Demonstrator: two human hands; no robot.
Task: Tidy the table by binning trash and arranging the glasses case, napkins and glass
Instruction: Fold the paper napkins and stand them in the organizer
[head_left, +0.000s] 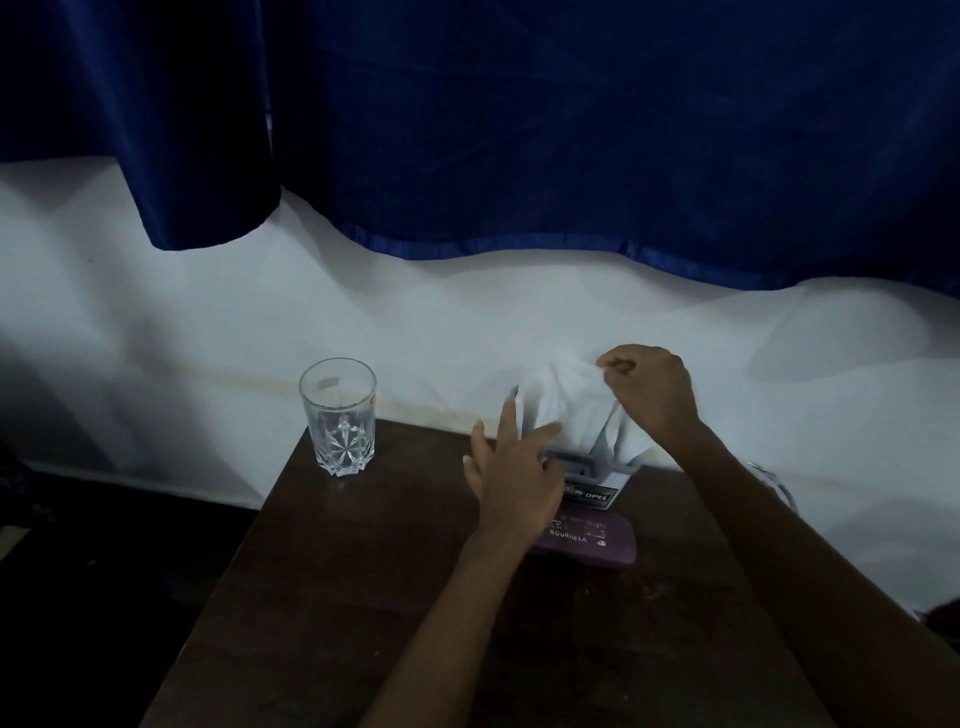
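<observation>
White napkins (569, 402) stick up out of a small grey holder (597, 470) at the table's far edge. My right hand (652, 395) pinches the top of the napkins from the right. My left hand (511, 467) lies against the holder's left side with fingers spread, touching the napkins' lower edge. A purple glasses case (587, 540) with printed lettering lies flat just in front of the holder, partly under my left wrist. A clear cut-glass tumbler (340, 415) stands upright and empty at the table's far left corner.
The dark wooden table (363, 597) stands against a white wall (156, 312). A dark blue curtain (519, 130) hangs above. A thin metal loop (774, 480) shows past the table's right edge. The floor to the left is dark.
</observation>
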